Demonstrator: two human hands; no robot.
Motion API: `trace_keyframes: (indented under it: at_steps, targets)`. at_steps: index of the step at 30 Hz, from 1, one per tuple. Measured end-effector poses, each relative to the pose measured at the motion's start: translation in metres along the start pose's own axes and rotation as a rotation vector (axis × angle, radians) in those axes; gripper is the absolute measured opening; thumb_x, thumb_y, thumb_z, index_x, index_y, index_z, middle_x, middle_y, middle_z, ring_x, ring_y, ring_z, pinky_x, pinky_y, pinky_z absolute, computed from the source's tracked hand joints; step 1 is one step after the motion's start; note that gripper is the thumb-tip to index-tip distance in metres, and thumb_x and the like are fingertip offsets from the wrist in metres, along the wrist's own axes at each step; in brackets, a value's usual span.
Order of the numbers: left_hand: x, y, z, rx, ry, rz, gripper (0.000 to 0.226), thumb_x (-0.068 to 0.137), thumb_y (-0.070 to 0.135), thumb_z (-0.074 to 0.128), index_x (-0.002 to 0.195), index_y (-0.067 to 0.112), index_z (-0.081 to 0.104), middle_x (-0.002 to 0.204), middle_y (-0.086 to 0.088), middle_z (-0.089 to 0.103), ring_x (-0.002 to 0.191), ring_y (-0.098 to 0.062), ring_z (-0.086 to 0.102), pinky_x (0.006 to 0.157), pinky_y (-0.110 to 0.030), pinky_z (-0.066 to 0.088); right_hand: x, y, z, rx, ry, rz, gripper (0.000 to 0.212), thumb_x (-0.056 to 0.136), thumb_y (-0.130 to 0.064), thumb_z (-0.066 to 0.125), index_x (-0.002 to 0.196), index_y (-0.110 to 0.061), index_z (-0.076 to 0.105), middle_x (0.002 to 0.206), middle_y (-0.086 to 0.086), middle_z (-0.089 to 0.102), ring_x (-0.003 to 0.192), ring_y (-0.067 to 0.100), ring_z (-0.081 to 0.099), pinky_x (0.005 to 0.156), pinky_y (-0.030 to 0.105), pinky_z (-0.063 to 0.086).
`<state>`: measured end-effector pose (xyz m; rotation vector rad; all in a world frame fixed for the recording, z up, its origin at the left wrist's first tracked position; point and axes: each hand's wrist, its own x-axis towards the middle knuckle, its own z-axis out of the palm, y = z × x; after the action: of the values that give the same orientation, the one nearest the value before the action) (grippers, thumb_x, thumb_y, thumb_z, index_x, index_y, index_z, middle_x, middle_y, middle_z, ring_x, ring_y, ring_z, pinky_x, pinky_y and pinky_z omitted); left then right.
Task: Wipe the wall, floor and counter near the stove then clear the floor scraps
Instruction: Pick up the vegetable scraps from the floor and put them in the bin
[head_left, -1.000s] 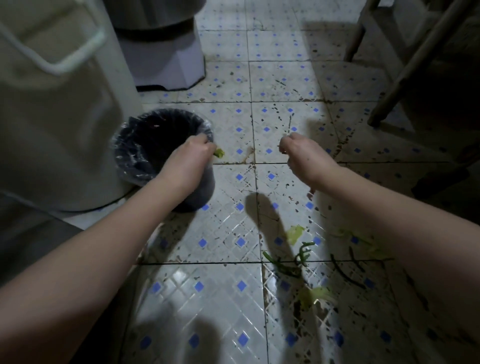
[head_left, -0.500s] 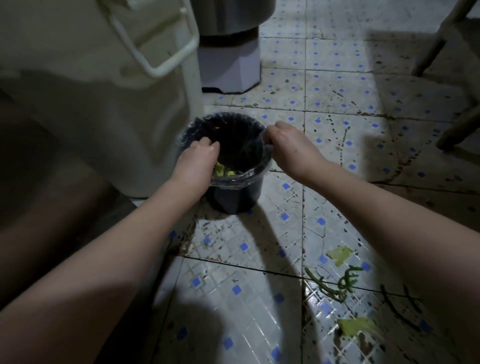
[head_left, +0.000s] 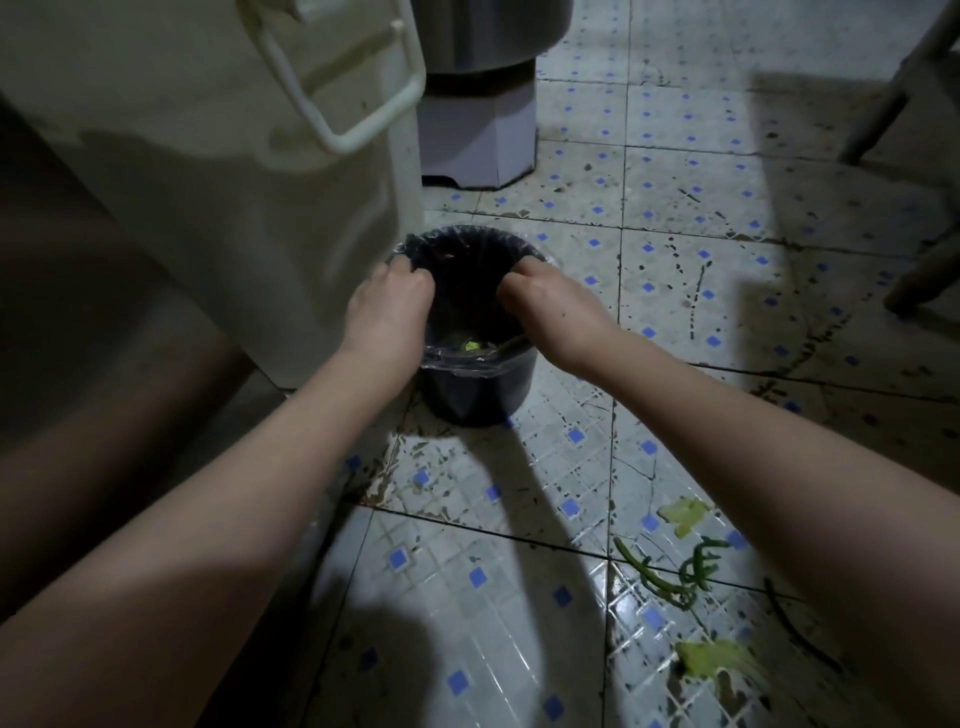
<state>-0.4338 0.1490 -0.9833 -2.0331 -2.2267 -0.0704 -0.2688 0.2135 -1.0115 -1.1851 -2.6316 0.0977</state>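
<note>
Both the left hand (head_left: 387, 312) and right hand (head_left: 553, 312) curl fingers inside the bin (head_left: 475, 387), grip untellable, probably unloading; floor scraps (head_left: 670, 577) nearby await gathering next.

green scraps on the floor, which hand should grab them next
Probably the right hand: the green stringy vegetable scraps lie beside its forearm; the left hand is farther off.
</note>
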Motion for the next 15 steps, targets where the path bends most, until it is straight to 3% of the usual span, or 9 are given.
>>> trace_keyframes:
  at_steps: [4, 7, 10, 15]
  targets:
    - [0.001, 0.019, -0.002, -0.013, 0.003, 0.064, 0.037, 0.080, -0.016, 0.051, 0.112, 0.001, 0.057, 0.116, -0.018, 0.051, 0.108, -0.036, 0.050, 0.082, -0.045, 0.046, -0.022, 0.017, -0.010, -0.071, 0.026, 0.034, 0.018, 0.090, -0.006, 0.050, 0.105, -0.007, 0.060, 0.104, 0.014, 0.056, 0.088, 0.030, 0.055, 0.063, 0.031, 0.038]
    - [0.001, 0.041, -0.002, -0.004, 0.013, 0.129, 0.039, 0.080, -0.014, 0.053, 0.116, 0.002, 0.055, 0.117, -0.017, 0.051, 0.107, -0.035, 0.049, 0.078, -0.042, 0.044, -0.047, 0.033, -0.019, -0.088, 0.008, 0.112, 0.024, 0.091, -0.002, 0.046, 0.111, -0.006, 0.059, 0.110, 0.015, 0.057, 0.094, 0.033, 0.056, 0.074, 0.041, 0.049]
    - [0.002, 0.069, 0.000, 0.022, 0.035, 0.210, 0.033, 0.083, -0.007, 0.054, 0.114, 0.004, 0.054, 0.116, -0.017, 0.052, 0.104, -0.035, 0.050, 0.073, -0.040, 0.041, -0.077, 0.055, -0.029, -0.100, -0.020, 0.178, 0.030, 0.092, -0.001, 0.044, 0.118, -0.006, 0.058, 0.118, 0.016, 0.056, 0.100, 0.035, 0.056, 0.080, 0.045, 0.050]
    - [0.002, 0.120, 0.012, 0.002, 0.075, 0.377, 0.023, 0.088, 0.005, 0.051, 0.111, 0.005, 0.054, 0.114, -0.018, 0.055, 0.102, -0.036, 0.052, 0.077, -0.042, 0.044, -0.139, 0.088, -0.041, -0.124, -0.056, 0.297, 0.031, 0.092, -0.002, 0.041, 0.118, -0.007, 0.058, 0.118, 0.014, 0.056, 0.100, 0.033, 0.057, 0.080, 0.043, 0.050]
